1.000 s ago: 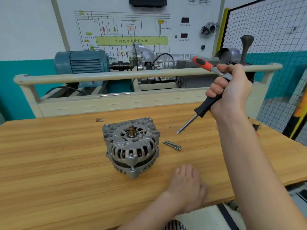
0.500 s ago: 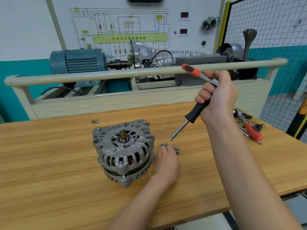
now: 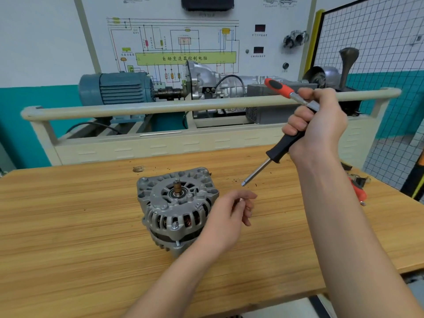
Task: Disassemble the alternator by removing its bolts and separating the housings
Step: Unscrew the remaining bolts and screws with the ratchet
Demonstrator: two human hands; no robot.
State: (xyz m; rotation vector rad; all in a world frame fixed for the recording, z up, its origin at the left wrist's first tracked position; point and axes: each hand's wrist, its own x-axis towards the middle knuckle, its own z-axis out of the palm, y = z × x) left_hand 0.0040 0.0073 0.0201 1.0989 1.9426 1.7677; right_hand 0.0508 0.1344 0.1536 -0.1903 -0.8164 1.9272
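Alternator (image 3: 177, 208) upright, housings joined; left hand (image 3: 231, 214) pinches bolts; right hand (image 3: 319, 127) grips screwdriver (image 3: 273, 154)

One view only, worn on the person's head, looking forward and down across the light wooden worktop (image 3: 68, 214). It sits close, both forearms reaching in from the near edge, and faces the far edge, where a beige tubular rail (image 3: 137, 106) and a white wiring-diagram panel (image 3: 183, 42) stand.
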